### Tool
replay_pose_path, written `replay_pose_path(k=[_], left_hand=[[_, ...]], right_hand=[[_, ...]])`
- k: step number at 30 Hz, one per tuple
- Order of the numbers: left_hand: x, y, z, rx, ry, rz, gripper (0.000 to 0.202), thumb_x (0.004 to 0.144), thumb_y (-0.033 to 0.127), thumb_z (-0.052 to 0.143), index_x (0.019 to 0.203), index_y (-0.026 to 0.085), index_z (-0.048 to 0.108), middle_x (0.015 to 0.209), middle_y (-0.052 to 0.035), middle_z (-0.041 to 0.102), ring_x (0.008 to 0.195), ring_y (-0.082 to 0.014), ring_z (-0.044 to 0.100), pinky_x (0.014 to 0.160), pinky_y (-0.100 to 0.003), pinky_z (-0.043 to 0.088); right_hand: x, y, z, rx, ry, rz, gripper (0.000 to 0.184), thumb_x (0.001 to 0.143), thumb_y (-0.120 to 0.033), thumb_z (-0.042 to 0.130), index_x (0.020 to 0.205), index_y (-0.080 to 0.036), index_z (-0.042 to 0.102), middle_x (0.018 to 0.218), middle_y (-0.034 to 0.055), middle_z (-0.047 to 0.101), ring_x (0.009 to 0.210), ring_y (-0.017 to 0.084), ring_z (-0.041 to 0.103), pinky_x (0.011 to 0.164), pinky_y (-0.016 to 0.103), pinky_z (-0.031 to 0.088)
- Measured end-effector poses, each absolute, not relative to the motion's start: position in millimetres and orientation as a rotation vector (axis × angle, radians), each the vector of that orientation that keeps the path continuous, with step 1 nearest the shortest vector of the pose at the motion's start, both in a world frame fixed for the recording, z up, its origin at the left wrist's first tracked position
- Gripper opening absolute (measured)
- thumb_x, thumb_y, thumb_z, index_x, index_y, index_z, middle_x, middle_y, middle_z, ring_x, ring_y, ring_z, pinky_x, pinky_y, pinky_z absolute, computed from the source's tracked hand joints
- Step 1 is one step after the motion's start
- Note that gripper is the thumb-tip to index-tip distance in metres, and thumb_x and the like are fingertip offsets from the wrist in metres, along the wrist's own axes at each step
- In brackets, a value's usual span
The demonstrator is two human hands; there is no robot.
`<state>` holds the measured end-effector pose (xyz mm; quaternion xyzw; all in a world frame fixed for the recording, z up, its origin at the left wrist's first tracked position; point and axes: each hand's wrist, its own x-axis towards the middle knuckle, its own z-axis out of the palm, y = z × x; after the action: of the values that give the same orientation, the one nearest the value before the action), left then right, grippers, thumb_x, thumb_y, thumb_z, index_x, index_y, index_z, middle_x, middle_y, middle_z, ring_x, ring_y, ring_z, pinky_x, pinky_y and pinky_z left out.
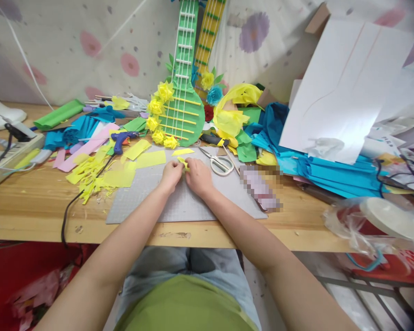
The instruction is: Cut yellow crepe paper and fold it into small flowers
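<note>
Both hands meet over the far part of a grey cutting mat (138, 202). Between their fingertips is a small piece of yellow paper (182, 161). My left hand (173, 175) pinches it from the left, and my right hand (198, 174) grips it from the right. Scissors (221, 164) with pale handles lie just right of my right hand, blades pointing away to the left. Flat yellow paper strips (151, 159) rest to the left of my left hand. Behind the hands leans a green paper-covered lute shape (184, 117) with white strings and yellow paper flowers (156, 106).
A blue glue gun (119, 141) sits at left among yellow scraps (86, 172), its cord hanging over the front edge. Blue crepe paper (334, 177) and a leaning white board (341, 87) fill the right. A bagged tub (389, 220) stands near the right edge.
</note>
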<state>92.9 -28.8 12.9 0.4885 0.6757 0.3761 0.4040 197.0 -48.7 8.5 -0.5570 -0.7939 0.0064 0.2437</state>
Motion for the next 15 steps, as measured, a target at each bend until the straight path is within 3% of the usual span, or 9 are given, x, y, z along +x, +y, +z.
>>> replay_pose_path(k=[4, 10, 15], left_hand=[[84.9, -32.6, 12.6, 1.389, 1.667, 0.943, 0.008, 0.068, 0.027, 0.047, 0.065, 0.02, 0.043, 0.06, 0.0034, 0.048, 0.056, -0.0099, 0.046, 0.052, -0.022, 0.035], [55.3, -29.8, 13.7, 2.013, 1.802, 0.97, 0.029, 0.062, 0.014, 0.054, 0.089, 0.022, 0.047, 0.095, -0.0022, 0.055, 0.081, -0.0152, 0.05, 0.075, -0.029, 0.041], [53.6, -28.8, 13.3, 2.235, 1.744, 0.859, 0.018, 0.071, 0.011, 0.048, 0.084, 0.023, 0.049, 0.086, -0.0024, 0.057, 0.089, -0.0179, 0.052, 0.075, -0.029, 0.04]], right_hand=[[201.3, -45.9, 7.0, -1.552, -2.076, 0.06, 0.033, 0.079, -0.01, 0.034, 0.108, -0.016, 0.049, 0.095, 0.0075, 0.06, 0.089, 0.02, 0.048, 0.077, 0.03, 0.035], [214.4, -38.8, 2.2, -1.516, -1.901, 0.142, 0.027, 0.075, -0.01, 0.039, 0.098, -0.019, 0.051, 0.093, 0.0052, 0.059, 0.095, 0.019, 0.045, 0.083, 0.031, 0.035], [216.4, -37.6, 1.9, -1.454, -1.967, 0.146, 0.024, 0.074, -0.01, 0.041, 0.094, -0.019, 0.051, 0.096, 0.0052, 0.058, 0.097, 0.019, 0.044, 0.085, 0.031, 0.035]])
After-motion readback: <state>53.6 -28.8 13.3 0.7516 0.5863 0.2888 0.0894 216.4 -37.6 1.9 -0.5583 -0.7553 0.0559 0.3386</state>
